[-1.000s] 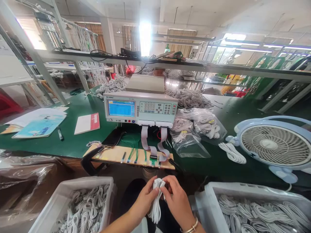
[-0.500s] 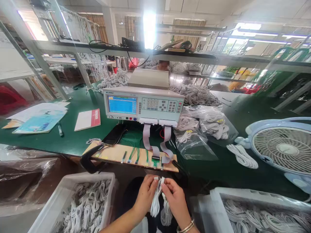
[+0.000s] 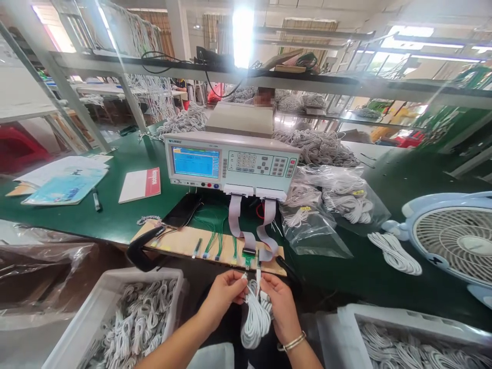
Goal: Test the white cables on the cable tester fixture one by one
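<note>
My left hand (image 3: 226, 291) pinches one white plug end of a coiled cable, just below the small green circuit board (image 3: 248, 260) at the front of the wooden strip. In my right hand (image 3: 281, 303), another white plug (image 3: 259, 274) points up, its tip at the strip's front edge beside that board; I cannot tell whether it is seated. The coiled white cable (image 3: 255, 325) hangs between both hands, below the fingers. Grey ribbon cables (image 3: 239, 221) run from the board area up to the tester (image 3: 230, 163), whose screen is lit blue.
Bins of coiled cables stand at left (image 3: 175, 287) and right (image 3: 346, 328). A black clamp (image 3: 140, 251) grips the wooden strip (image 3: 172, 241). Bagged cables (image 3: 307, 215), a loose coil (image 3: 395, 252) and a blue fan (image 3: 461, 241) lie to the right. Papers (image 3: 67, 182) and a booklet (image 3: 140, 184) lie left.
Both hands have moved slightly up toward the wooden strip with the cable. The right-hand plug now reaches the strip's edge. The tester's screen display has changed, and the view has shifted a little.
</note>
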The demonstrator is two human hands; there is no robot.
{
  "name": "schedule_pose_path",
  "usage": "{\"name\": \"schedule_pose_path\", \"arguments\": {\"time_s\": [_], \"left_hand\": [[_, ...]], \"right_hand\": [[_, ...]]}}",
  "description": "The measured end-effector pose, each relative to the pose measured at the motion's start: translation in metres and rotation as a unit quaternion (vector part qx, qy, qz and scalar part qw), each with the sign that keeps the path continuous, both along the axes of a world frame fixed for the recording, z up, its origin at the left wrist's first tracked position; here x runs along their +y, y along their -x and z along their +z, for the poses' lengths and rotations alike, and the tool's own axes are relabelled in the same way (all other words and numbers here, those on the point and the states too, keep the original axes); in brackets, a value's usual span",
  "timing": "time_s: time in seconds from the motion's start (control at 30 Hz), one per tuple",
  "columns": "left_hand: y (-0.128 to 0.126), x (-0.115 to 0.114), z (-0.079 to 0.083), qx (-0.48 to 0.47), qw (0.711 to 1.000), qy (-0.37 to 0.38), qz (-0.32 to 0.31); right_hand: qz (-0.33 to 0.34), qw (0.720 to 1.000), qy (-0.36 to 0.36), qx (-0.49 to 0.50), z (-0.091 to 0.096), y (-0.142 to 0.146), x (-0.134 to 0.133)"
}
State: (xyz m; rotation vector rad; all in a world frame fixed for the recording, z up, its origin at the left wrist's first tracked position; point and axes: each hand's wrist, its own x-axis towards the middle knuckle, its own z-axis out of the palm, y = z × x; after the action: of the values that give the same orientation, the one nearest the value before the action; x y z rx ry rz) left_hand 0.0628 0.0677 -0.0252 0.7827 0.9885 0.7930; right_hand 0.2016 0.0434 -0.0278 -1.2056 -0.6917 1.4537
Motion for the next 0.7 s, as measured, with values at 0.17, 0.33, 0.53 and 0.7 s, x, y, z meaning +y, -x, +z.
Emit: {"name": "schedule_pose_path", "arguments": {"time_s": [0.17, 0.33, 0.53, 0.7], "left_hand": [[-0.001, 0.000, 0.001, -0.014, 1.000, 0.025, 0.014], [-0.013, -0.002, -0.004, -0.038, 0.996, 0.029, 0.075], [-0.026, -0.014, -0.004, -0.126, 0.981, 0.046, 0.139], [-0.023, -0.012, -0.004, -0.131, 0.980, 0.056, 0.136]], "right_hand": [[-0.031, 0.998, -0.005, -0.061, -0.004, 0.000, -0.004], [-0.020, 0.995, -0.002, -0.103, 0.003, -0.012, -0.013], [-0.045, 0.998, 0.024, -0.044, 0.002, -0.011, -0.022], [-0.057, 0.997, 0.045, -0.005, 0.004, -0.008, -0.020]]}}
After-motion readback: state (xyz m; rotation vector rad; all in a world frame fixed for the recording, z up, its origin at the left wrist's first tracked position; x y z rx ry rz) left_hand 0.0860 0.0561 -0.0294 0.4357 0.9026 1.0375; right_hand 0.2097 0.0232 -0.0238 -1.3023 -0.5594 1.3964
